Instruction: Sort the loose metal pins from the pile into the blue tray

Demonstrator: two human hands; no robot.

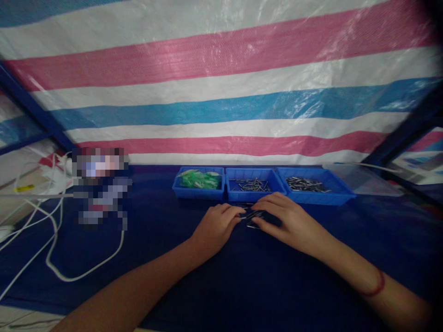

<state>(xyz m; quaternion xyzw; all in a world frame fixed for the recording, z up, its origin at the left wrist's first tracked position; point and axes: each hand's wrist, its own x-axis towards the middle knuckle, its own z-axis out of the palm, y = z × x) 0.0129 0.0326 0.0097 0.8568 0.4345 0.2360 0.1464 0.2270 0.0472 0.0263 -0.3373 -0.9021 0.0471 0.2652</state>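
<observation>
Several thin dark metal pins (254, 215) lie in a small loose pile on the dark blue tabletop, between my two hands. My left hand (218, 227) is at the pile's left side, thumb and forefinger pinched together at the end of one thin metal pin. Over the right side of the pile, my right hand (285, 222) is held with its thumb and fingers apart, the fingertips at the pins. Just behind the hands stand a blue bin (255, 196) with similar pins and, to its right, another blue bin (341, 196) with more of them.
A third blue bin (194, 193) at the left of the row holds green plastic packets (200, 179). White cables (57, 272) loop over the table's left side near a blurred patch. A striped plastic sheet (221, 106) hangs behind, and a clear plastic piece (367, 179) lies at right.
</observation>
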